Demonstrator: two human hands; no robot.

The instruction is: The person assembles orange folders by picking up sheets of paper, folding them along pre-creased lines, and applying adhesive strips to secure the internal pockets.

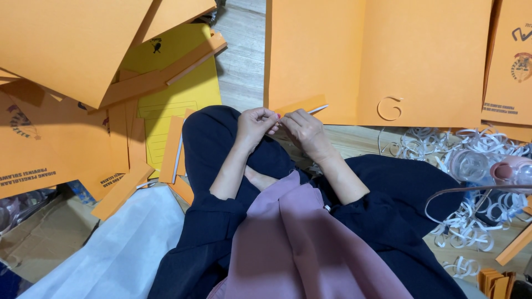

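**Two hands pinching an orange card strip over the knee**

The person is sitting on the floor with legs folded, and both hands are meeting just above the raised knee in dark trousers (221,138). The left hand (256,125) is curling its fingers inward, the tips pressed together and pinching the near end of a narrow orange strip (303,104). The right hand (303,132) is closing in from the other side, its fingers bunched and touching the left fingertips at the same end of the strip; exactly which fingers are gripping cannot be told. The strip is running up and to the right from the hands, with a thin white edge (318,109) showing at its far end, and it is lying over the lower edge of a large orange sheet (388,55) spread on the wooden floor (241,61).

To the left, more orange sheets and cut strips are overlapping a yellow folder (177,94). To the right, a heap of curled white paper strips (443,149) is lying near a clear bottle with a pink cap (487,166). A pink garment (299,243) is draping over the lap, and white fabric (122,249) is lying at the near left.
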